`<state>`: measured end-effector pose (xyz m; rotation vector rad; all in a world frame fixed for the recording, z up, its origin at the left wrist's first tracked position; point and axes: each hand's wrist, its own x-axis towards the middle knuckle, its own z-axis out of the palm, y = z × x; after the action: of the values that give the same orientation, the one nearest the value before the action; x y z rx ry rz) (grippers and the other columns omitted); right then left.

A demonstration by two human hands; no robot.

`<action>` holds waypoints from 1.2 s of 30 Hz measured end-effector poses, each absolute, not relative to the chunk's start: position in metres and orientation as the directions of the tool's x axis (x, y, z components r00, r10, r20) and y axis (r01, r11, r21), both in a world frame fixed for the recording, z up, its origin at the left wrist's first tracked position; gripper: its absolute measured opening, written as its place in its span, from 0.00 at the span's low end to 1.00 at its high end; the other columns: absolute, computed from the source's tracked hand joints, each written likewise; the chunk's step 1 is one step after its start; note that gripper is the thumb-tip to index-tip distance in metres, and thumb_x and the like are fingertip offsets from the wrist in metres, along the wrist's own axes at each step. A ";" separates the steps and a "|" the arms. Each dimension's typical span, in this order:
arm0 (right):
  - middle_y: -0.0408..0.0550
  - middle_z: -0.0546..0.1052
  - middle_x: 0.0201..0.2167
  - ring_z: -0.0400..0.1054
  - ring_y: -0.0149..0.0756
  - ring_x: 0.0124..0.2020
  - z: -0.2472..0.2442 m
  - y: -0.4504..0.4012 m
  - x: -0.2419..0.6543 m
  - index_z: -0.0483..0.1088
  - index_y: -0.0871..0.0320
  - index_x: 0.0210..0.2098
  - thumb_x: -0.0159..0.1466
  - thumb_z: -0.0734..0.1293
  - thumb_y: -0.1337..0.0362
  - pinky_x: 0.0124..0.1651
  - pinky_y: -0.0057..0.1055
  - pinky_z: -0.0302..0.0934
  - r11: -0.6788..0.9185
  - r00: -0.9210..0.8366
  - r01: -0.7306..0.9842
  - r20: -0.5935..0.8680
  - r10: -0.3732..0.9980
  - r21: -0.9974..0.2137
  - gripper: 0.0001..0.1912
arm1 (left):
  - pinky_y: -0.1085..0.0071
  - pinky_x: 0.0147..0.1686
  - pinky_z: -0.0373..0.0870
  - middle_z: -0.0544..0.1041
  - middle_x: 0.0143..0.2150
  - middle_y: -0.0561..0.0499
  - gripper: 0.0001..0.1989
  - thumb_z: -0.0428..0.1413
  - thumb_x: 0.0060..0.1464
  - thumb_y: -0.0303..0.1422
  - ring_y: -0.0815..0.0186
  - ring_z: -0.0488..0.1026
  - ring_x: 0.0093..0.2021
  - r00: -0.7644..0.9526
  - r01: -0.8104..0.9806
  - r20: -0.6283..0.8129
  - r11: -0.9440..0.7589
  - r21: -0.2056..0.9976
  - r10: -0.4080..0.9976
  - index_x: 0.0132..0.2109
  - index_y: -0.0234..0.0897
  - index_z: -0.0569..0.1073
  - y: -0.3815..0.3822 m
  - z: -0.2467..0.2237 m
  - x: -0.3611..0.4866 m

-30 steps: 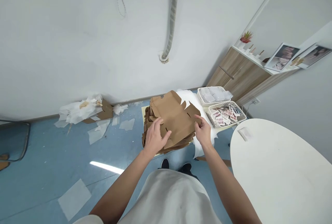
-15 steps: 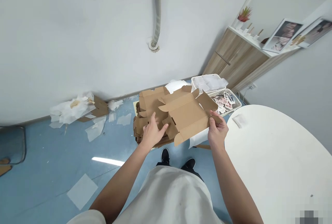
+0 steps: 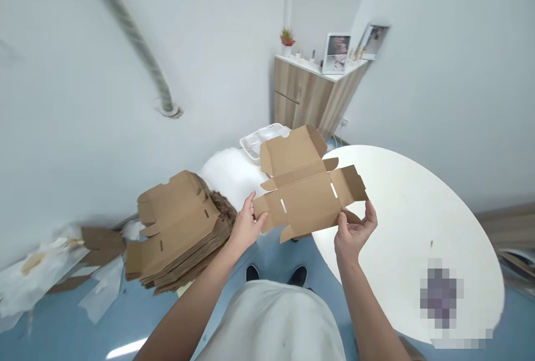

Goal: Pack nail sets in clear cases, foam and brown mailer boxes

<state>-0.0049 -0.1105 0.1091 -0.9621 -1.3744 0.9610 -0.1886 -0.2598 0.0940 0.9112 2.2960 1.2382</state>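
Observation:
An unfolded brown cardboard box blank [image 3: 311, 199] is held up in front of me, partly over the edge of a white round table [image 3: 401, 227]. Its left end flap is pinched in my left hand [image 3: 248, 224]. My right hand [image 3: 353, 230] grips the lower right side, near a side flap, with the right end panel bent upward. To the left, a thick stack of similar flat cardboard blanks [image 3: 179, 227] rests low by the wall.
A white basket [image 3: 254, 141] and a white bag [image 3: 229, 174] lie behind the blank. Crumpled paper [image 3: 42, 272] and an opened carton [image 3: 102, 247] are on the floor at left. A wooden cabinet [image 3: 305, 91] with picture frames stands in the corner.
The view has turned right. The blank has come away from the stack toward the table, and my left hand, open before, has closed on its left flap.

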 end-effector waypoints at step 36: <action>0.46 0.75 0.31 0.67 0.32 0.24 -0.018 -0.075 0.210 0.69 0.60 0.38 0.50 0.57 0.64 0.30 0.31 0.61 -0.451 0.304 0.358 -0.354 0.884 -0.818 0.18 | 0.68 0.36 0.69 0.74 0.42 0.44 0.19 0.48 0.52 0.31 0.66 0.74 0.34 0.019 0.633 -0.293 0.216 0.744 0.956 0.52 0.35 0.61 -0.014 -0.016 -0.074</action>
<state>0.2104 -0.0750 -0.0176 -1.9567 -1.1012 1.0959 -0.0740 -0.0140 -0.0162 1.5002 1.6974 0.5133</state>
